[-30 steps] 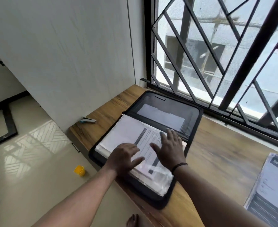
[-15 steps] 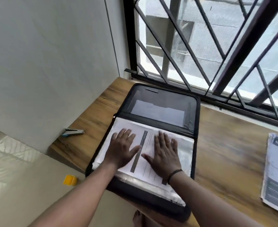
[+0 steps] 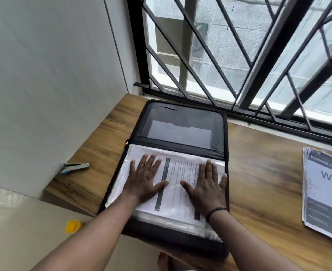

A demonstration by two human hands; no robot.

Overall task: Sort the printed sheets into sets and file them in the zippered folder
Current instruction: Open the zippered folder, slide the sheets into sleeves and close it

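Observation:
The black zippered folder (image 3: 182, 112) lies open on the wooden table (image 3: 262, 173), its lid side toward the window. Printed sheets in clear plastic sleeves (image 3: 178, 173) fill the near half. My left hand (image 3: 144, 179) presses flat on the left part of the top sheet, fingers spread. My right hand (image 3: 206, 184), with a dark band at the wrist, lies flat on the right part. Neither hand grips anything. Another stack of printed sheets (image 3: 325, 194) with a dark header lies at the table's right edge.
A small stapler (image 3: 75, 167) sits near the table's left edge by the white wall. A yellow object (image 3: 73, 226) lies on the floor below. A barred window (image 3: 239, 55) runs behind the table. Bare wood shows between folder and stack.
The view has tilted down and closer. Both hands slid apart across the top sheet, the right hand toward the folder's right edge, and now lie flat and spread.

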